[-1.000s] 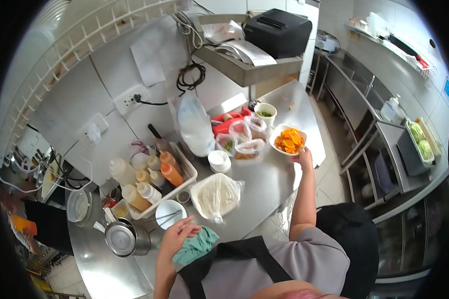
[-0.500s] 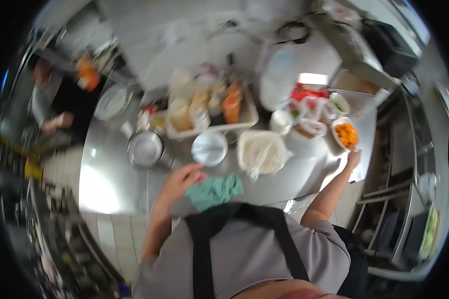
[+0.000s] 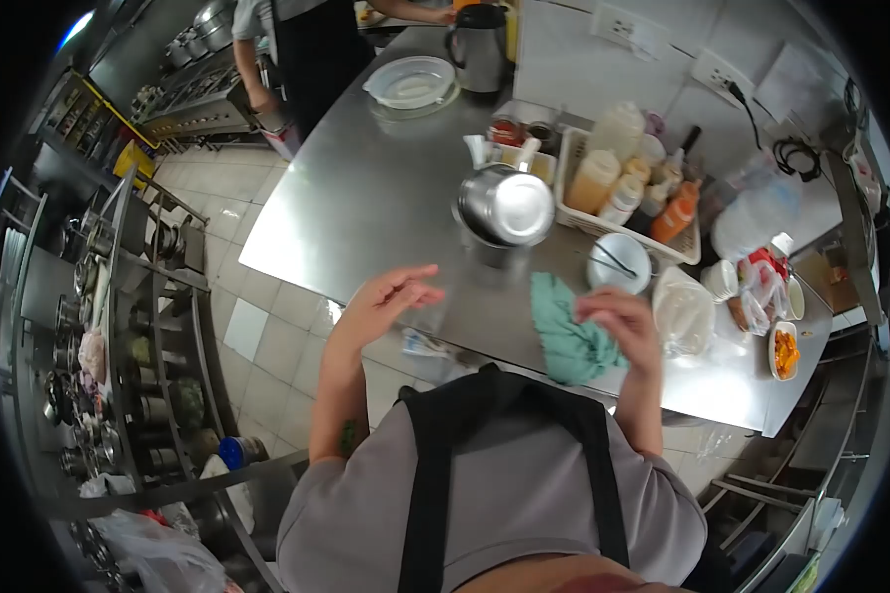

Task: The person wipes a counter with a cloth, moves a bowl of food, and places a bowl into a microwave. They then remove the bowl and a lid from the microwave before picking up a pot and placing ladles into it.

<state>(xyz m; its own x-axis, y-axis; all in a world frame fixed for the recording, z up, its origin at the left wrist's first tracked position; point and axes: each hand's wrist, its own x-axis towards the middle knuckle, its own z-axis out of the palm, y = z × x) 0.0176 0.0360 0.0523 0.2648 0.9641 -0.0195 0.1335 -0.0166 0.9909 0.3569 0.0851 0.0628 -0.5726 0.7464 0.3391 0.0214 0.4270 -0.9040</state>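
Note:
My left hand hovers over the near edge of the steel table, its fingers stretched out and holding nothing. Above the right part of a crumpled green cloth is my right hand, its fingers loosely bent and apart with nothing in them. A white bowl with a dark utensil in it stands just beyond that hand. Between the hands and farther back sits a shiny metal pot. To the right of the cloth lies a plastic-covered white container.
A white basket holds several sauce bottles. Farther right are plastic bags and a white dish of orange food. Plates and a jug stand at the far end, near another person. Loaded shelves line the left.
My view has swung left, showing more floor and shelving. My right hand has left the dish of orange food and come over the green cloth. My left hand has moved away from the cloth.

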